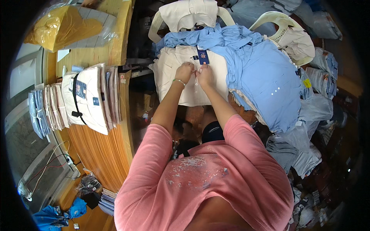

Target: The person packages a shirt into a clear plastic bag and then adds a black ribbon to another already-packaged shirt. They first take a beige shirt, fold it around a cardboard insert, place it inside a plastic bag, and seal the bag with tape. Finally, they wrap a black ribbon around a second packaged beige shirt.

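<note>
Cluttered garment stacks surrounded a cream shirt (192, 82) at twelve o'clock; left hand (184, 72) and right hand (205, 75) pinched its soft, light placket, fingers clenched on cloth.

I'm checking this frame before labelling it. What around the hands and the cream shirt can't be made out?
Head view:
- Fingertips of left hand and right hand: curled together on the cream shirt, grip hidden.
- Shirt buttons: too small.
- Shirt's lower hem: covered by forearms.
- Blue tag: print too small.

One head-worn fisheye view looks steeply down, close over the person's chest, its rim darkened and bent.
</note>
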A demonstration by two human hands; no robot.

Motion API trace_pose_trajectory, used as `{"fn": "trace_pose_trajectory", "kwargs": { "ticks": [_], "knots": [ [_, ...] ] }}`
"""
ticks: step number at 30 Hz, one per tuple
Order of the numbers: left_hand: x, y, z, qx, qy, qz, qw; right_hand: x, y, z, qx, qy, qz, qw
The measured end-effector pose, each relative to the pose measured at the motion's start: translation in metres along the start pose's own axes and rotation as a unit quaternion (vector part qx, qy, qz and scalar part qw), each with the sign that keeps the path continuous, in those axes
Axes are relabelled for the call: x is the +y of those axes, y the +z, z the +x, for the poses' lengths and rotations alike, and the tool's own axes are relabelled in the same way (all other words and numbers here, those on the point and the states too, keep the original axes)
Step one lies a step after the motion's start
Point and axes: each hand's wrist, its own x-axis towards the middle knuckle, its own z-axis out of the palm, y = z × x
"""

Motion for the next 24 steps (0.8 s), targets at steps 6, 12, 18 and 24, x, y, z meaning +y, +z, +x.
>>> {"fn": "trace_pose_trajectory", "kwargs": {
  "ticks": [6, 12, 18, 24],
  "knots": [
    [0.008, -0.023, 0.004, -0.036, 0.006, -0.119, 0.992, 0.013, 0.004, 0.009, -0.022, 0.037, 0.131, 0.99],
    [0.029, -0.069, 0.005, -0.03, 0.129, -0.152, 0.979, 0.001, -0.03, -0.002, -0.133, 0.035, 0.399, 0.906],
    [0.064, -0.142, -0.034, 0.051, 0.212, -0.176, 0.96, -0.06, -0.105, -0.053, -0.099, -0.018, 0.615, 0.782],
    [0.092, -0.229, -0.08, 0.128, 0.159, -0.268, 0.941, -0.084, -0.139, -0.081, -0.086, -0.115, 0.465, 0.873]
  ]
}}
